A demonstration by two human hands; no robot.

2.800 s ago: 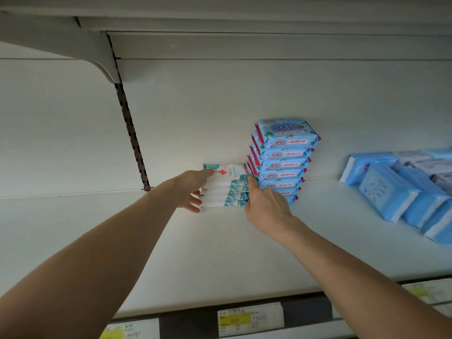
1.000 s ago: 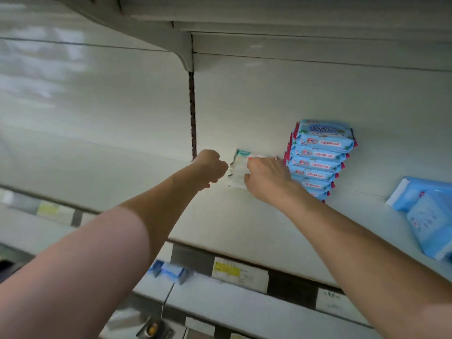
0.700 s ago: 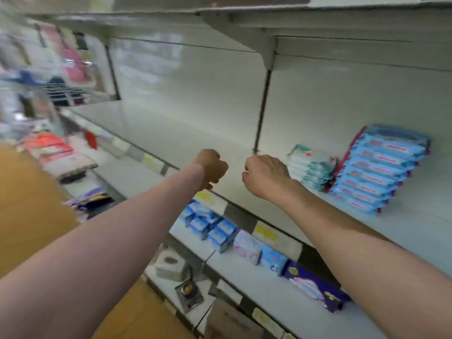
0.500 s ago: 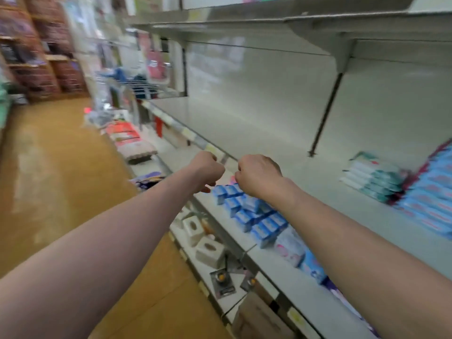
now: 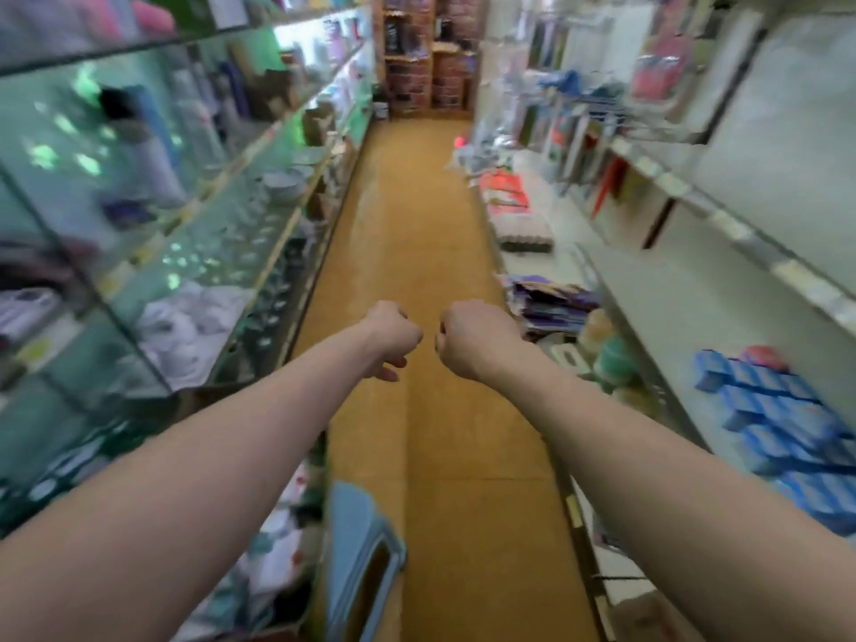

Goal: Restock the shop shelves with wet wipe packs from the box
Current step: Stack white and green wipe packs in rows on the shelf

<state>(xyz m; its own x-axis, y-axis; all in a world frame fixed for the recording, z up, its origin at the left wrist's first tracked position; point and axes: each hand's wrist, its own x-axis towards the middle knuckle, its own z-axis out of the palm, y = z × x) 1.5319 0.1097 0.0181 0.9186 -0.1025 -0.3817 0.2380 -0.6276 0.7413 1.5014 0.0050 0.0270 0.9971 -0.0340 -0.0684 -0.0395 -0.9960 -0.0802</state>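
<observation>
Both my arms stretch out in front of me over the shop aisle. My left hand (image 5: 391,338) is curled into a loose fist and holds nothing. My right hand (image 5: 470,338) is a closed fist, also with nothing in it. The two fists hang side by side, a small gap between them, above the orange floor (image 5: 417,234). The white and teal wipe packs, the stacked blue packs and the box are out of view. The picture is blurred by motion.
White shelves (image 5: 685,289) run along the right with small blue boxes (image 5: 783,419) on a lower level. Glass shelves (image 5: 199,234) with goods line the left. A light blue plastic stool (image 5: 361,553) stands on the floor near my left arm.
My hands let go of the white and teal packs on the shelf and closed into fists. My view swung left from the shelf to look down the aisle.
</observation>
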